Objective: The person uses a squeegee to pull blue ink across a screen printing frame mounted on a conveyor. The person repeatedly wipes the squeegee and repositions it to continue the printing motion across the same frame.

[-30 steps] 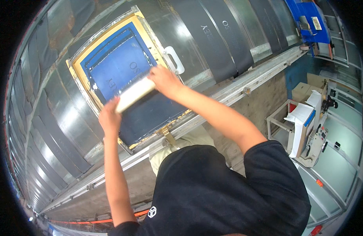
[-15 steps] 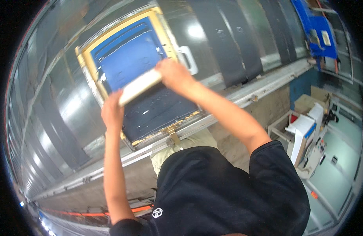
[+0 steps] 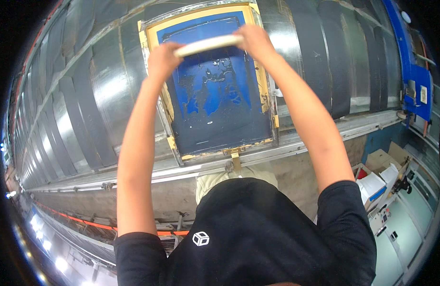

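Note:
Both hands grip a pale, bar-shaped squeegee [image 3: 208, 45] across a screen-printing frame. My left hand [image 3: 163, 59] is closed round its left end, near the frame's left side. Closed on the other end, my right hand [image 3: 255, 42] is by the far right side. Yellow tape lines the screen frame [image 3: 201, 13], and its mesh is blue at the far part. Dark ink [image 3: 220, 131] covers the near part, with ragged blue patches showing through in the middle. The squeegee's lower edge is blurred, so its contact with the mesh is unclear.
The frame lies on a long metal table with dark grey strips [image 3: 332, 62]. A metal rail [image 3: 305, 142] runs along its near edge, with a brass-coloured clamp [image 3: 236, 162] below the frame. A blue metal bracket [image 3: 422, 95] stands far right; a white box [image 3: 370, 188] sits at right.
Both hands have pushed the squeegee away from me, from mid-screen toward the far end. Ragged blue patches now show in the middle of the mesh. The view has turned and shifted.

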Available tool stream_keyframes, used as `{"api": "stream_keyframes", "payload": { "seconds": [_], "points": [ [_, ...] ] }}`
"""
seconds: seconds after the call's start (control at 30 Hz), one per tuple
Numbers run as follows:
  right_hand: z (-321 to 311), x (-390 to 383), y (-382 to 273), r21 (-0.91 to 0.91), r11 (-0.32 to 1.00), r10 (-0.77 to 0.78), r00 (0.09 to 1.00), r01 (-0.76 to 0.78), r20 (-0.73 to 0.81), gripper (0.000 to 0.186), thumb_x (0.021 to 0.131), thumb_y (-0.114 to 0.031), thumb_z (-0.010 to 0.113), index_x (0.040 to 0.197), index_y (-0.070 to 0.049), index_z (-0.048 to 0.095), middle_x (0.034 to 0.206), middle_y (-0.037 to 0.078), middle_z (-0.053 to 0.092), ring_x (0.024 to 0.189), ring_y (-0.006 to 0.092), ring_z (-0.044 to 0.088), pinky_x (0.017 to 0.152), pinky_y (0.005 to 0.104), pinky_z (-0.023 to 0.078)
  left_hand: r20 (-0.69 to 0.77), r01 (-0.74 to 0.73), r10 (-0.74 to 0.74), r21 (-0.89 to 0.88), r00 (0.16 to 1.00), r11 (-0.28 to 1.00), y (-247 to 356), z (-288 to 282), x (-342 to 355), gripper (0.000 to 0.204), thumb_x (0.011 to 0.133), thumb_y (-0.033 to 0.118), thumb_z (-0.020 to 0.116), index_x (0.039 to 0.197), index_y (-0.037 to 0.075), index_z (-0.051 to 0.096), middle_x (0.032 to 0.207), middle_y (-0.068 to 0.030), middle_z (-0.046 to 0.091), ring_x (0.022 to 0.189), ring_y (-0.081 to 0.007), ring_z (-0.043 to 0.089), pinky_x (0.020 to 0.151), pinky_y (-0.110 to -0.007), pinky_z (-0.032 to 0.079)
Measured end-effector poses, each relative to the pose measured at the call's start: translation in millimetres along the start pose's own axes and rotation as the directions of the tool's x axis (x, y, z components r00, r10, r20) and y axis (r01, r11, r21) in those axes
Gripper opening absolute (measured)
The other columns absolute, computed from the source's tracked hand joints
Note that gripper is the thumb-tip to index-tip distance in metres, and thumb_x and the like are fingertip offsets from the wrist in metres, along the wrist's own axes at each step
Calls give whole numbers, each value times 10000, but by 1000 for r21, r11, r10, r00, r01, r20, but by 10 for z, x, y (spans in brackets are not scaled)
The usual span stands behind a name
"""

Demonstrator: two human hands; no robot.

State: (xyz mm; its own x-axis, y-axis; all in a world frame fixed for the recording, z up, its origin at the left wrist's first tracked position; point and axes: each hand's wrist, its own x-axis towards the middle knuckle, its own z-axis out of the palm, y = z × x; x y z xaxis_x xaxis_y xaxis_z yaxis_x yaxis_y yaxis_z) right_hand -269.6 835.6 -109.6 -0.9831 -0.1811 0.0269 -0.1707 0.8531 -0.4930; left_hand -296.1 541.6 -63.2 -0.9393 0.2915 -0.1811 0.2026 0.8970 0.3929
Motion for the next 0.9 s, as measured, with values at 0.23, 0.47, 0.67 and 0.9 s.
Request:
{"api": "stream_keyframes", "payload": {
  "seconds": [0.23, 0.47, 0.67, 0.9],
  "points": [
    [234, -1890, -560, 193, 981, -15, 994, 35, -104, 390, 680, 62, 708, 1053, -51, 698, 1044, 122, 658, 1023, 338, 620, 873, 437, 536, -126, -150, 144, -40, 982, 988, 114, 523, -1811, 369, 747, -29, 673, 1044, 158, 785, 985, -54, 751, 906, -288, 681, 789, -429, 535],
    [154, -2665, -842, 197, 980, -27, 999, 35, -45, 401, 649, 63, 699, 1039, -25, 683, 1066, 108, 660, 1069, 329, 607, 911, 426, 524, -122, -200, 198, -5, 973, 980, 204, 744, -2759, 554, 619, -54, 719, 1130, 159, 750, 1191, -9, 735, 1097, -265, 674, 896, -402, 526],
    [77, -1364, -447, 88, 985, -135, 981, 148, -137, 406, 669, 31, 723, 1066, -51, 710, 1134, 122, 677, 1113, 331, 611, 981, 434, 511, -214, -225, 204, -76, 955, 971, -20, 458, -1512, 464, 724, -60, 663, 1129, 151, 744, 1164, -52, 738, 1107, -273, 676, 940, -420, 526],
    [-355, 623, -109, 86, 992, 79, 989, -90, 129, 293, 760, -204, 820, 1027, -86, 786, 1015, 166, 728, 976, 345, 693, 875, 429, 537, -17, -111, 110, -57, 994, 992, -314, -215, 495, 333, 766, 208, 756, 1098, 200, 778, 1006, -119, 752, 958, -338, 704, 864, -441, 560]
  ]
}}
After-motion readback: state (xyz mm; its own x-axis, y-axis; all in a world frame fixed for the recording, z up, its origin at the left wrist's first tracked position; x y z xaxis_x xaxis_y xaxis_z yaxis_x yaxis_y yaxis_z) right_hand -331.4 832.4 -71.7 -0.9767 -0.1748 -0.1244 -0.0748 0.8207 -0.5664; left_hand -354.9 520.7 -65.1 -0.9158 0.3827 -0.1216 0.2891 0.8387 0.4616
